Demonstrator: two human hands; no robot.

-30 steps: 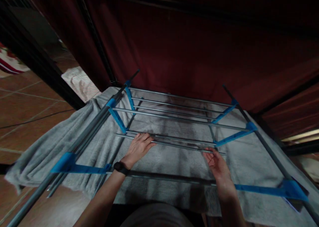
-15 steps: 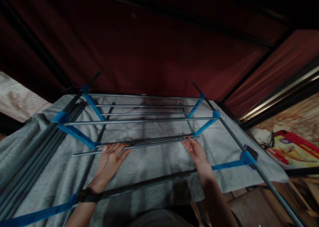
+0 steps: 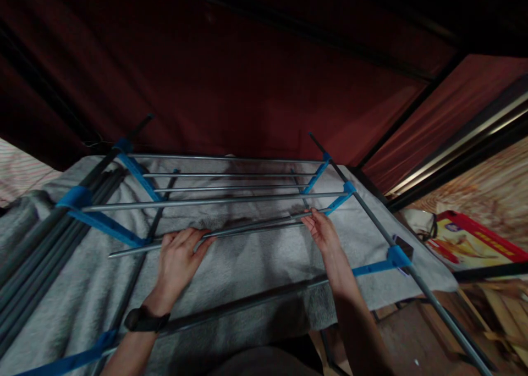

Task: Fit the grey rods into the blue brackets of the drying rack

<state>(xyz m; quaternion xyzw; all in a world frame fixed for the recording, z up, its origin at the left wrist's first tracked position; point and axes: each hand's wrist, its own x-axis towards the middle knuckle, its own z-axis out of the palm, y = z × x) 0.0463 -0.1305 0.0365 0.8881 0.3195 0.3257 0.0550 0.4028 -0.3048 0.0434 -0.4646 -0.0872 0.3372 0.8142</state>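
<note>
A loose grey metal tube [image 3: 243,227] lies between my two hands, tilted a little up to the right. My left hand [image 3: 181,255] grips it from above near its left end, which sticks out past the fingers. With fingertips and thumb, my right hand [image 3: 322,230] pinches it close to the right end, beside a blue plastic bracket [image 3: 340,201]. Around them stands a rack frame of grey tubes and blue brackets. One crossbar [image 3: 223,202] of it runs just beyond my hands, and a left blue bracket [image 3: 109,227] slants down beside the tube's left end.
Several spare tubes [image 3: 45,260] lie along the left. The frame rests on a grey blanket [image 3: 264,266]. A lower front bar [image 3: 239,304] crosses near my body. At right are a dark phone-like object [image 3: 404,247] and a red and yellow box [image 3: 474,238]. Dark red cloth [image 3: 247,90] hangs behind.
My right hand has raised the tube's right end toward the right bracket, so the tube tilts more. My left hand keeps its hold. The view has shifted slightly.
</note>
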